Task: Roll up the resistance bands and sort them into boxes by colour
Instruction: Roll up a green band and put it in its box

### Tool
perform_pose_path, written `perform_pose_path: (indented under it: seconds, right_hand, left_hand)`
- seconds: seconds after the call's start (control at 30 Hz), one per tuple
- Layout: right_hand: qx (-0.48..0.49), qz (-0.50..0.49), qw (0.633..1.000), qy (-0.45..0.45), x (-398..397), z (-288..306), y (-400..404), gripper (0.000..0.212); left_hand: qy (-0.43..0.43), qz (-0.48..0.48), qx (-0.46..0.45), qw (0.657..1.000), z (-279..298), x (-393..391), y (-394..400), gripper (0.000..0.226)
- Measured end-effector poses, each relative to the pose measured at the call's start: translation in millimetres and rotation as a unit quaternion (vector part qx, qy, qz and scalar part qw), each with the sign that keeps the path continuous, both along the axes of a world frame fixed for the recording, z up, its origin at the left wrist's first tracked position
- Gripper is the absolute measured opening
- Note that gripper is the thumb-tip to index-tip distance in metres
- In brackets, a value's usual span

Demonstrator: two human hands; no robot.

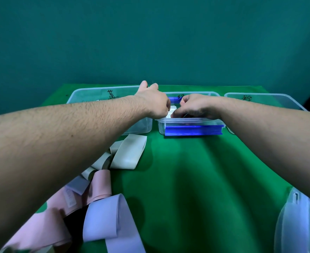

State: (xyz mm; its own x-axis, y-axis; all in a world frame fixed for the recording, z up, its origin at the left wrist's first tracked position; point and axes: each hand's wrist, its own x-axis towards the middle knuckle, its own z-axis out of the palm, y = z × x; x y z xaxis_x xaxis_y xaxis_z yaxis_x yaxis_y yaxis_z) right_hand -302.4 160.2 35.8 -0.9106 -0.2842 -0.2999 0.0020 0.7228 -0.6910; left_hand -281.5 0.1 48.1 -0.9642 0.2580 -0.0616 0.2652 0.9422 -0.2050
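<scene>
Resistance bands (103, 181) lie heaped on the green worktop (196, 179) while both hands, left (153, 101) and right (196, 106), curl their fingers around something pale inside the middle box (190, 125)

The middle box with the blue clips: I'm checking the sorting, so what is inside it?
Both hands reach into the middle box. Between the left hand and right hand something pale shows. Its colour, shape and anything beneath are covered by the hands.
</scene>
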Motion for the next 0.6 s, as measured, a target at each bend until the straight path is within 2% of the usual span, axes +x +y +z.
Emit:
perform_pose_path:
  seconds: [0.37, 0.6]
  right_hand:
    - [0.043, 0.025, 0.999, 0.017, 2.2, 2.0, 2.6, 0.041]
    - [0.068, 0.027, 0.996, 0.054, 2.6, -0.7, -6.0, 0.039]
  left_hand:
    - [0.008, -0.001, 0.022, 1.000, 0.4, 2.5, -0.3, 0.036]
    - [0.008, 0.000, 0.002, 1.000, -0.5, 1.4, 2.2, 0.038]
